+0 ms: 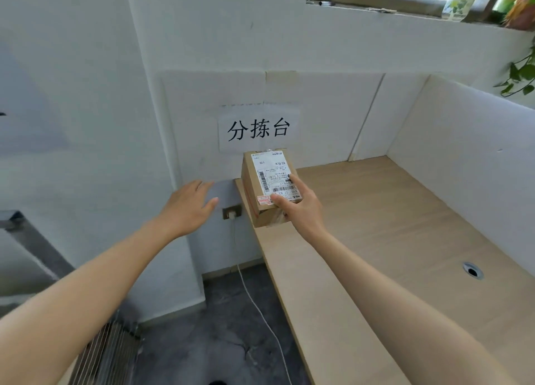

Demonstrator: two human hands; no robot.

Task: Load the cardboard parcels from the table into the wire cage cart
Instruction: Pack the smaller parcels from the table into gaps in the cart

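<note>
Cardboard parcel [269,187] at the tabletop's [376,225] ten-o'clock corner sits in our right hand's [298,205] one-sided grip, left hand [188,205] spread empty, so we could drop it swinging toward the seven-o'clock wire cage cart [110,353].

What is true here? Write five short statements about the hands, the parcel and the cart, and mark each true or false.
1. The right hand holds the parcel. True.
2. The left hand also grips the parcel. False: its fingers are straight and it is apart from the parcel, to the left of it.
3. A white label covers the parcel's upper face. True.
4. The parcel lies inside the cart. False: it is in the hand at the far left corner of the table; the cart is at the lower left.
5. A white cable runs from the wall socket down to the floor. True.
</note>
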